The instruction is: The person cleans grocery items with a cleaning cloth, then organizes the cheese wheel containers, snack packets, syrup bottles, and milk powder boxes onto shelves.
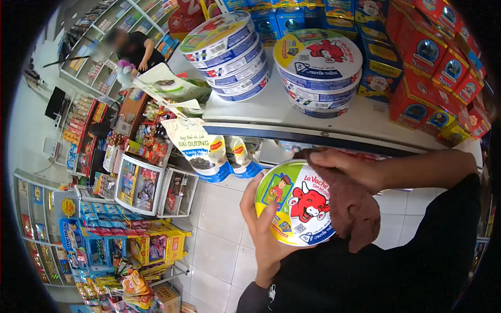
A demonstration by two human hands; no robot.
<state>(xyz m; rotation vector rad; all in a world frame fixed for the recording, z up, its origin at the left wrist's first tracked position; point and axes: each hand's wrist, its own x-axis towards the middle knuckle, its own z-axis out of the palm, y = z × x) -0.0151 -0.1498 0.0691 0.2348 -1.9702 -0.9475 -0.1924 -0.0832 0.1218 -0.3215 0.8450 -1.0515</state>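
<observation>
A round cheese box (310, 206) with a red laughing cow on its lid is held up in front of me, below the shelf edge. My left hand (266, 229) grips it from the left and below, thumb over the rim. A brown cloth (357, 214) covers the right part of the lid and hangs down. My right hand (347, 167) is closed on the cloth, pressing it to the upper right of the box. On the shelf stand a tall stack of similar round boxes (229, 62) and a shorter stack (318, 73).
Red boxes (417, 99) and blue boxes (381, 68) line the white shelf (250, 112). Pouches (195, 146) hang at its left front. Farther left are a glass display case (138, 182), candy racks (107, 245) and tiled floor (214, 229). Another person (138, 49) stands at the back.
</observation>
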